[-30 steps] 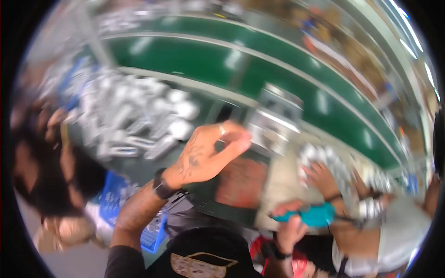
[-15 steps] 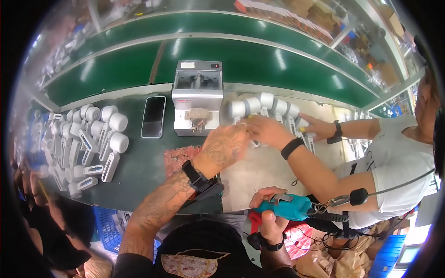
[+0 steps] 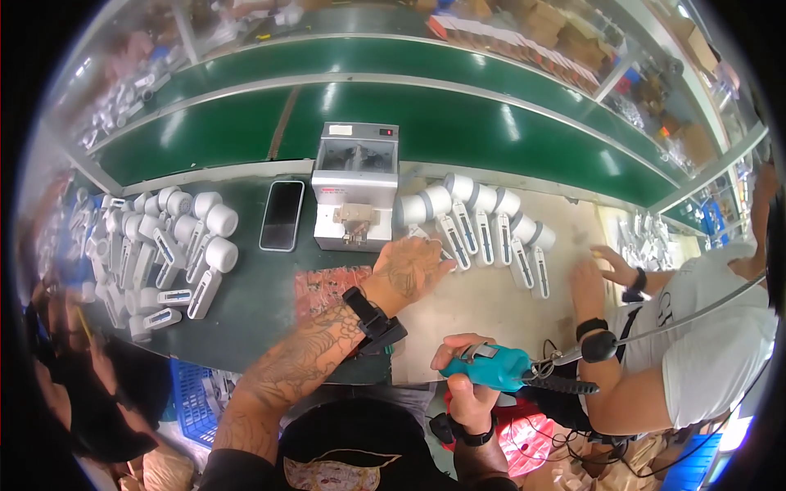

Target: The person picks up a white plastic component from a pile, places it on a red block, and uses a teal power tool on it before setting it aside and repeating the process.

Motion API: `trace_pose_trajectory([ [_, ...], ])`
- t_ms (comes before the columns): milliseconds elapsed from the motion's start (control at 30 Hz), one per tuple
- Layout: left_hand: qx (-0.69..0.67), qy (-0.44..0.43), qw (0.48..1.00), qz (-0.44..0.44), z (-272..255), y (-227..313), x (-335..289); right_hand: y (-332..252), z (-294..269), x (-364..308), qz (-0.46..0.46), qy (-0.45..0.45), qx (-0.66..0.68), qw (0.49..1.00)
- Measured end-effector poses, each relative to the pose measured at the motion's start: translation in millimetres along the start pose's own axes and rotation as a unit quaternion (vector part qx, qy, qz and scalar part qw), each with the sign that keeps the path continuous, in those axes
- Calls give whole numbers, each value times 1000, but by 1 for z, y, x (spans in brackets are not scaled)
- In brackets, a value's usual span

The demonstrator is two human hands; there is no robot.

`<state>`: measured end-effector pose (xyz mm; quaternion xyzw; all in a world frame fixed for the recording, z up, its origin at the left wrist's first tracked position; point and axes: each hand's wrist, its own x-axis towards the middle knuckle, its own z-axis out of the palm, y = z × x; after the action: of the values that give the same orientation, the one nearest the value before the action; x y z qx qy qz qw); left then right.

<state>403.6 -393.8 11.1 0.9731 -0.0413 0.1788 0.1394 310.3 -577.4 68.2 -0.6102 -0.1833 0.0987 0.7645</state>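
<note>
My right hand (image 3: 473,394) grips a teal powered screwdriver (image 3: 496,367) with a black coiled cable, held in front of my body. My left hand (image 3: 409,268) lies just in front of the silver screw feeder (image 3: 355,192), over the handle end of the leftmost white-and-grey handheld device (image 3: 412,209). Its fingertips are partly hidden, so whether they grip that handle cannot be made out. To its right lie several similar devices (image 3: 485,237) in a row, round heads away from me and slotted handles toward me.
More white handheld devices (image 3: 176,233) are heaped at the left. A phone (image 3: 282,216) lies beside the feeder, and a red patterned sheet (image 3: 327,288) near my left forearm. A co-worker's hand (image 3: 616,268) is at the right. A blue basket (image 3: 194,405) stands below the table edge.
The co-worker's hands have drawn back to the right from the row of devices, uncovering it. My left hand stays near the feeder; my right hand still holds the screwdriver. The view has shifted slightly.
</note>
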Motion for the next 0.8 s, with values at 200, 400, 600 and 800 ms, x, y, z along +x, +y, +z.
trace_pose_trajectory([
  [200, -47, -39, 997, -36, -34, 13, -24, 7, -8, 3, -23, -18, 0, 1000],
  [400, -71, -67, 994, 56, -90, 8, -63, 24, 4, 25, -8, 21, -26, 999],
  [600, -168, -3, 983, -70, -115, -23, -100, 35, 29, 43, -38, 22, -73, 996],
  [800, -193, 23, 981, -26, -111, -58, -113, 44, 53, 55, -60, -7, -79, 995],
])
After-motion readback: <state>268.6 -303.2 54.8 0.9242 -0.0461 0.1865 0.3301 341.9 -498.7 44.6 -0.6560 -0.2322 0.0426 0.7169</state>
